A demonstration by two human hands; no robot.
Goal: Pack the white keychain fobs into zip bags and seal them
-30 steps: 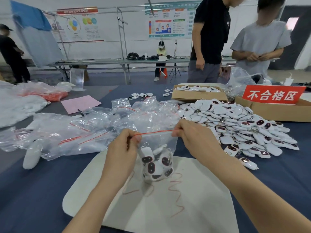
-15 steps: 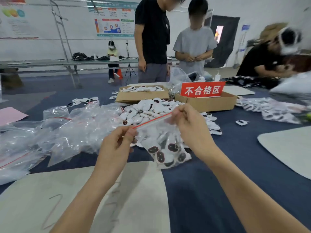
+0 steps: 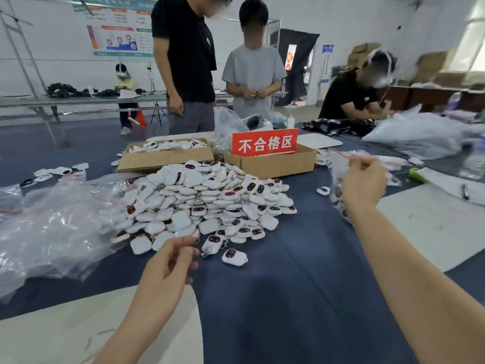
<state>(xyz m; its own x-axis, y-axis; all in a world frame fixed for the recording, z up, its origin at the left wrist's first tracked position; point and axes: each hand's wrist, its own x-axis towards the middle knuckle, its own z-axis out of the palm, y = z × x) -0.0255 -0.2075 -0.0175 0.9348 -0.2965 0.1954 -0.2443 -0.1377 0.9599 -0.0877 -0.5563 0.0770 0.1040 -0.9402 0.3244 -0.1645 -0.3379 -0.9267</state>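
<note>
Now only your right hand (image 3: pixel 364 185) has the zip bag (image 3: pixel 337 179). Half a second earlier both hands pinch its red strip between them, and the left is no longer on it. The right grip is closed on the bag's top edge, fingers curled into the plastic. The bag hangs blurred at the far right of the counter (image 3: pixel 288 298), past the fob pile (image 3: pixel 210 200) and near the white mat (image 3: pixel 433 227) on that side. Dark-faced fobs show through the plastic, but the blur hides whether the strip is pressed shut along its whole length.

Your left hand (image 3: pixel 170 258) sits at the near edge of the pile, its grip loose and holding nothing, just left of a single fob (image 3: pixel 234 256) lying apart from the heap. The empty bags (image 3: pixel 52 227) lie crumpled further left.

This looks like the sealing step finished and the bag on its way to be set down on the right. That frees your left hand for the next round: an empty bag from the left, or fobs from the pile. If the seal is only half run, fobs may spill when the bag lands, so give it a glance.
</note>
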